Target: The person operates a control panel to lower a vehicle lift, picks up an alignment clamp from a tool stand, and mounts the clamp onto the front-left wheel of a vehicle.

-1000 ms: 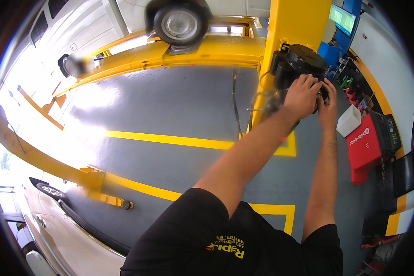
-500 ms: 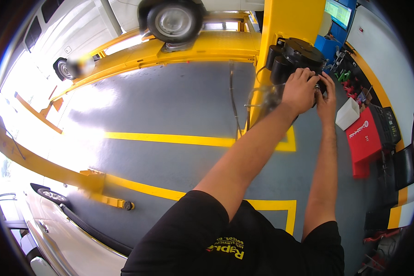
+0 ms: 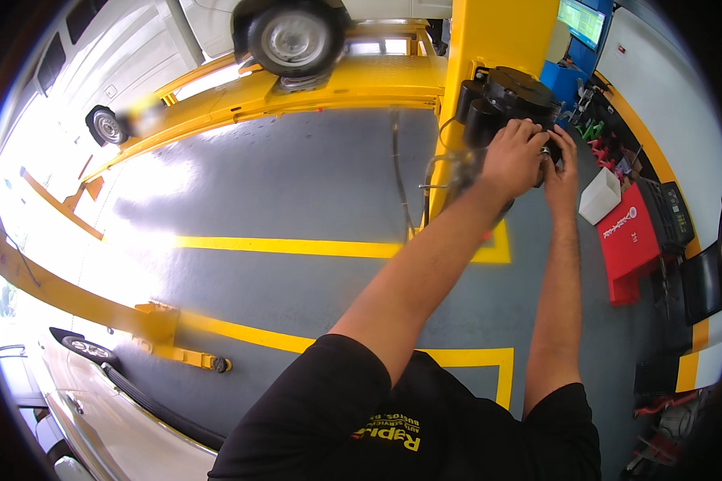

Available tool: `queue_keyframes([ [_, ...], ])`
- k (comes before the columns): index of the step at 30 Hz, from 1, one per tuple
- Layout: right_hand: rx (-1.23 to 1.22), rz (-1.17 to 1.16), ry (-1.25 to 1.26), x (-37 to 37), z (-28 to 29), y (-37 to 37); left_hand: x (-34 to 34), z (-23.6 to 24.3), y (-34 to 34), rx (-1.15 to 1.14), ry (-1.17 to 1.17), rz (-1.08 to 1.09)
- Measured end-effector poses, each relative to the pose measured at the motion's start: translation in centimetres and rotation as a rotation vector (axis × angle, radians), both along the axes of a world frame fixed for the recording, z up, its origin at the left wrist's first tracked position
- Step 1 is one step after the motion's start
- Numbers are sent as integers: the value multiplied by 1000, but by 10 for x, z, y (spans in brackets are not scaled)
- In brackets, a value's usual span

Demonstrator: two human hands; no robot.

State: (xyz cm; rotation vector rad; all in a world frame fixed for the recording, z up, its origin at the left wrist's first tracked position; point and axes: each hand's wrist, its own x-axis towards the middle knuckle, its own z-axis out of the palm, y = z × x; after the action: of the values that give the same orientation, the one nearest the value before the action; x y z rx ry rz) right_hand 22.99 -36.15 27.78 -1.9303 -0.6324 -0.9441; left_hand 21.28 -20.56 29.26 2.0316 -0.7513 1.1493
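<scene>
The hands (image 3: 512,160) hide part of the black unit (image 3: 521,90), so what they touch there cannot be seen, while the white van (image 3: 128,60) is cut by the upper edge, the pale car (image 3: 124,409) by the lower one, and a patch (image 3: 143,118) beside the farther wheel (image 3: 107,126) is blurred.

The housing (image 3: 525,92) is black, the post (image 3: 501,36) is yellow, and the floor (image 3: 297,176) is grey with yellow lines (image 3: 297,247).

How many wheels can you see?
3: the top wheel on the yellow ramp, an upper-left wheel, and a lower-left wheel. More may be hidden.
</scene>
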Motion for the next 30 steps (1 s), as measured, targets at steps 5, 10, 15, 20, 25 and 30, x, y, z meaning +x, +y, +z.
queue_keyframes([
  [5, -18, -11, 7, -2, 2, 0, 0, 0, -2, -22, -27, -21],
  [10, -22, -24, 16, -2, 2, 1, 0, 1, 0, -22, -16, -22],
  [15, 8, -3, 33, -1, 2, 3, 1, 1, 2, -20, -7, -25],
  [20, 8, -4, 30, -1, 4, 4, 2, 1, 3, 12, -46, 34],
  [25, 18, -1, 41, -3, 5, 7, 4, 1, 4, 2, -59, 26],
  [30, -3, 0, 0, 5, 0, -1, 6, 0, 0, -4, -69, 21],
])
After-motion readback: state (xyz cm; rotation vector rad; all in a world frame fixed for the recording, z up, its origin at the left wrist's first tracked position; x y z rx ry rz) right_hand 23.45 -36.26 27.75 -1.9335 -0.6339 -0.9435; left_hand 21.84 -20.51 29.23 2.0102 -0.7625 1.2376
